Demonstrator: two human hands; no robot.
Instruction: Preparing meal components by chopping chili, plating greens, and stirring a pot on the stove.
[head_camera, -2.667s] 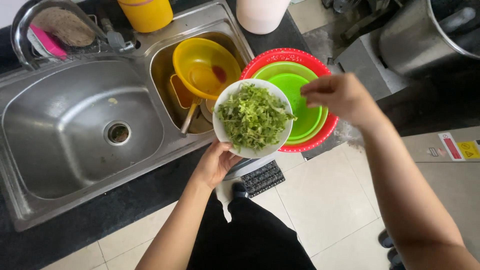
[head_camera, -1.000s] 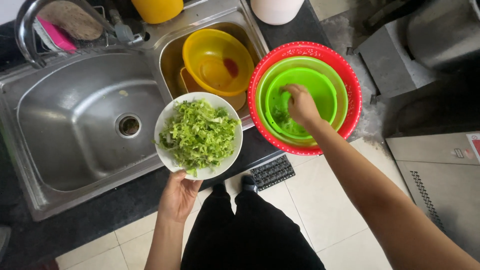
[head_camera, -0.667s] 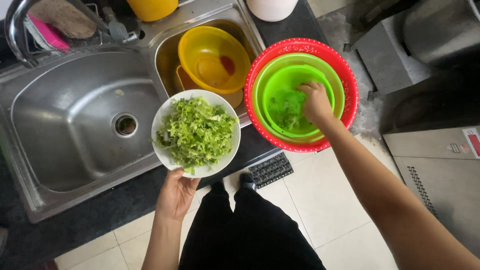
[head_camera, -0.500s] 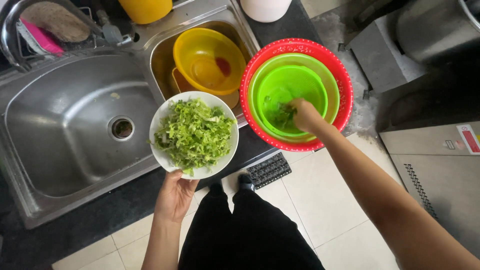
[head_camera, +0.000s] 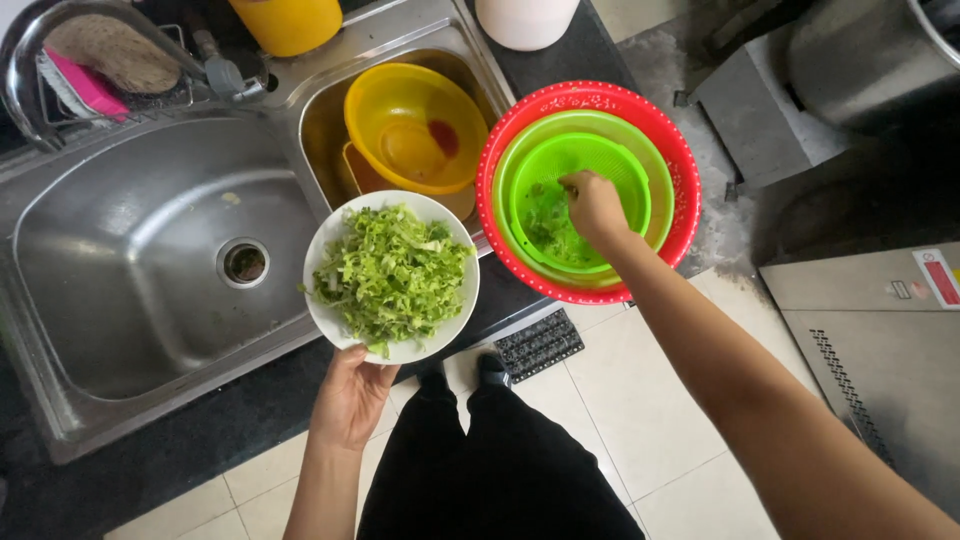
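- Over the sink (head_camera: 130, 280): left hand (head_camera: 352, 395) still grips white plate of chopped greens (head_camera: 392, 277), unmoved.
- Right hand (head_camera: 594, 207), fingers pinched on greens, has shifted slightly inside green colander (head_camera: 578, 160).
- Yellow bowl (head_camera: 415, 125) behind; red basin (head_camera: 678, 190) surrounds the colander.

Bright even daylight, sharp, soft shadows

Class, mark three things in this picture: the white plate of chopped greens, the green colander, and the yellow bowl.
white plate (head_camera: 330, 318): head view, bare left rim.
green colander (head_camera: 622, 175): head view, inner right wall.
yellow bowl (head_camera: 385, 110): head view, inner left wall.
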